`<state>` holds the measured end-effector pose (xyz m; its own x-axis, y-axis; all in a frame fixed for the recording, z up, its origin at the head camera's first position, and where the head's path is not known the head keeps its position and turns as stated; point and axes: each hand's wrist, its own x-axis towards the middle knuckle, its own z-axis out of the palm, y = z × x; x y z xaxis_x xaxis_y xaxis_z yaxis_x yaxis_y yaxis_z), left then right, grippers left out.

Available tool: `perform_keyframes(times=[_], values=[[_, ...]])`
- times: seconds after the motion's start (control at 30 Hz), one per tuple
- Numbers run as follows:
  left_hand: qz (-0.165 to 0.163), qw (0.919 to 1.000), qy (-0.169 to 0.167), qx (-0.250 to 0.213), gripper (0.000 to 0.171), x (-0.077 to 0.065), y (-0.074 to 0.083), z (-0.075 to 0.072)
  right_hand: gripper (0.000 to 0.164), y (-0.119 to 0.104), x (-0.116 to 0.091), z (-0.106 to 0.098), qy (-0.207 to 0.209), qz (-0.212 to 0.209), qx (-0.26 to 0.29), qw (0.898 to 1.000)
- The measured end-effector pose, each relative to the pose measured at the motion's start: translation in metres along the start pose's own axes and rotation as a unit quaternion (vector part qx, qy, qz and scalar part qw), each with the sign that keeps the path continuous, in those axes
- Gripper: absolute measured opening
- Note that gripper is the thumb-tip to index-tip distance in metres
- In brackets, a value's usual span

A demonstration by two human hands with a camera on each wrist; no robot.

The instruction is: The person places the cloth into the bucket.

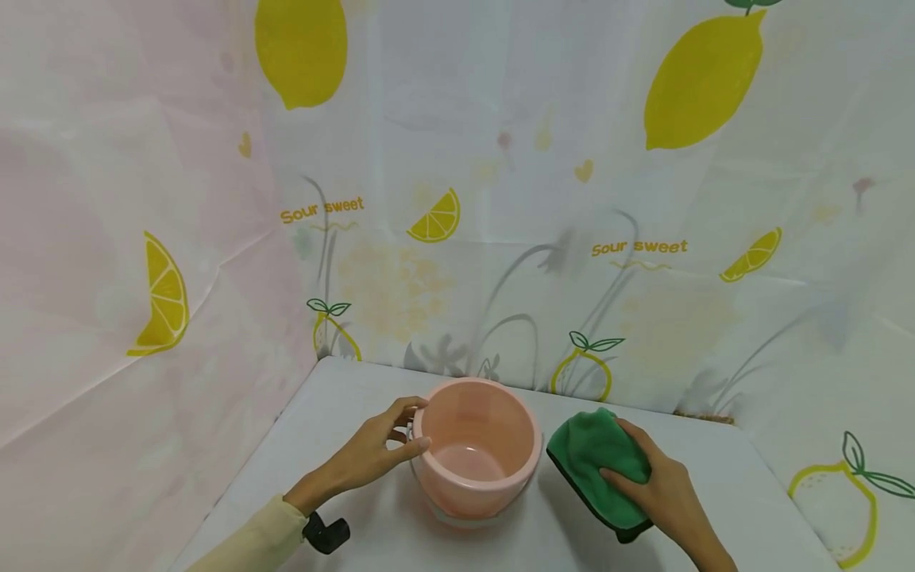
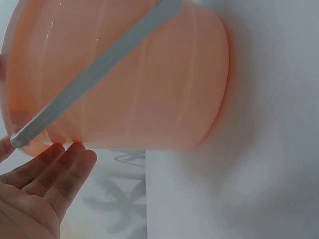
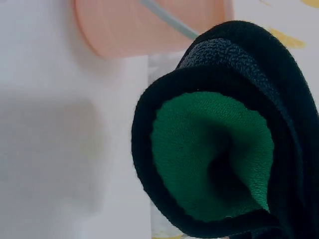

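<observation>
A pink bucket (image 1: 465,494) stands upright on the white table, its inside bare as seen from above. My left hand (image 1: 368,453) holds its left rim, thumb over the edge and the other fingers along the outer wall. In the left wrist view, fingertips (image 2: 75,157) touch the bucket's side close to the grey handle (image 2: 94,74), which hangs down against the wall. To the right of the bucket, my right hand (image 1: 661,485) grips a folded green cloth (image 1: 589,453) with dark edging. The right wrist view shows the cloth's looped fold (image 3: 184,149), hiding the hand.
The white tabletop (image 1: 386,516) meets a wall sheet (image 1: 465,302) printed with lemons just behind the bucket. Another sheet (image 1: 107,278) closes off the left side. A black device (image 1: 326,534) sits at my left wrist.
</observation>
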<state>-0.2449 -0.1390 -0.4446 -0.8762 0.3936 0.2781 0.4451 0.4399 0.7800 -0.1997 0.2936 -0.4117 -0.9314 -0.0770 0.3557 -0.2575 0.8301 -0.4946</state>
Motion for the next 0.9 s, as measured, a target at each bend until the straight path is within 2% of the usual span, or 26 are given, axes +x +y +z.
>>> perform_keyframes(times=[0.3,0.63,0.9], values=[[0.004,1.0,0.005,-0.004,0.055,0.001,0.002,0.0,0.073,-0.01,0.007,-0.014,0.026,-0.039,-0.004,0.999],[0.021,0.9993,-0.007,-0.029,0.058,-0.005,0.032,-0.009,0.075,-0.024,0.016,-0.027,0.041,-0.053,-0.001,0.998],[0.026,0.9991,-0.009,-0.032,0.057,-0.005,0.035,-0.008,0.076,-0.039,0.025,-0.029,0.057,-0.072,-0.001,0.996]])
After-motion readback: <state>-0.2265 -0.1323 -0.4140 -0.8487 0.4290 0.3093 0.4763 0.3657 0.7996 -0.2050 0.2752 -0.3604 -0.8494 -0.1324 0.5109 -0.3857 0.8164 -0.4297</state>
